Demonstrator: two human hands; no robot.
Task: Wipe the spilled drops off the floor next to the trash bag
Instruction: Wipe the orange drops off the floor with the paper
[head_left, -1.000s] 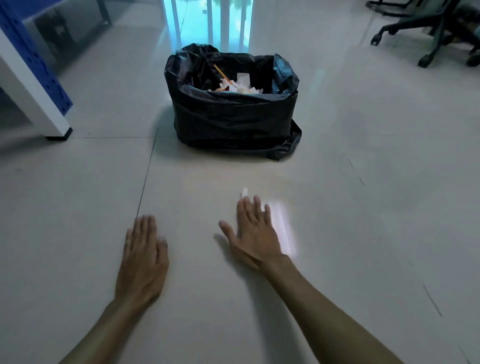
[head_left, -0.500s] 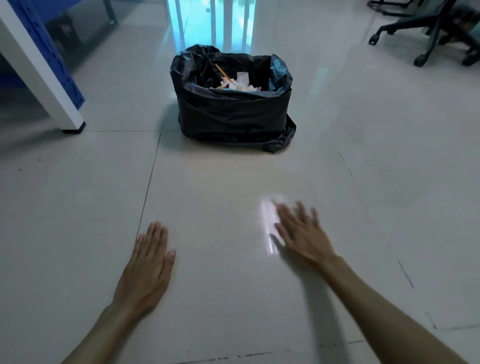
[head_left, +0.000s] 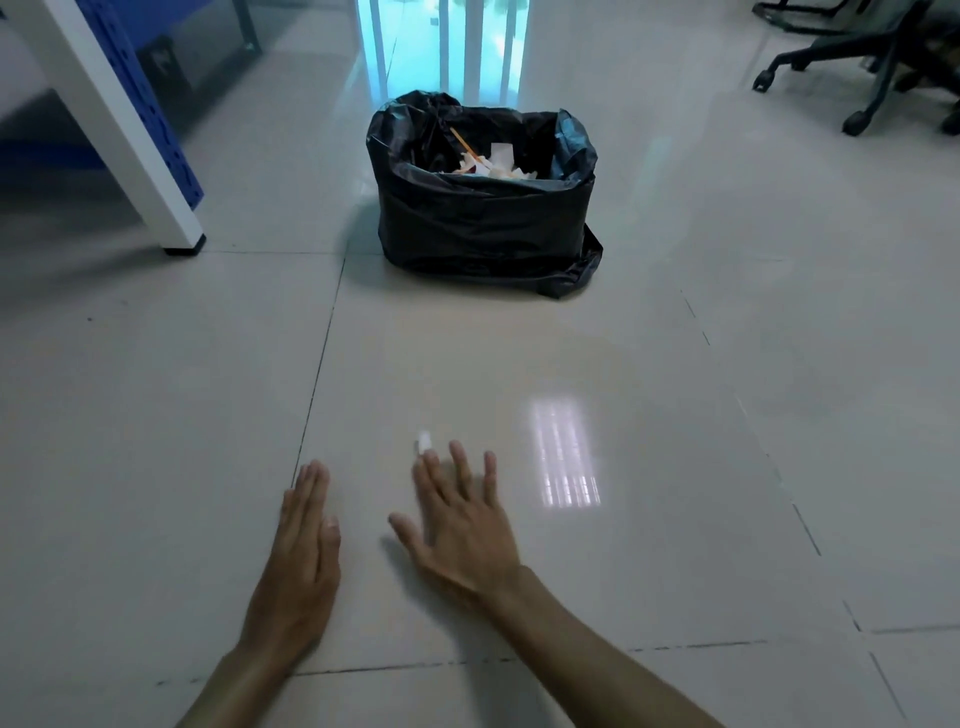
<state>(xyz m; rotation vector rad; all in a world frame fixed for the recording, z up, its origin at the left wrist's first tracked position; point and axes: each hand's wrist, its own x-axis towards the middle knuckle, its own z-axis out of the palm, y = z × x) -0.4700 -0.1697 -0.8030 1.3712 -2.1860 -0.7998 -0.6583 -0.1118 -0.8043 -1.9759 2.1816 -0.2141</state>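
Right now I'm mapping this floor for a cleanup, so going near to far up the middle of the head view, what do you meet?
Right hand → small white scrap at its fingertips → bare floor tile → black trash bag → bluish window reflection.

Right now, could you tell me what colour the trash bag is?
Black, seen in the head view: trash bag.

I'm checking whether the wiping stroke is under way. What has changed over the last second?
The right hand swept out to the right, then back left, and now lies close to the left hand. A small white bit shows at its fingertips. The left hand stayed flat on the floor; the trash bag did not move.
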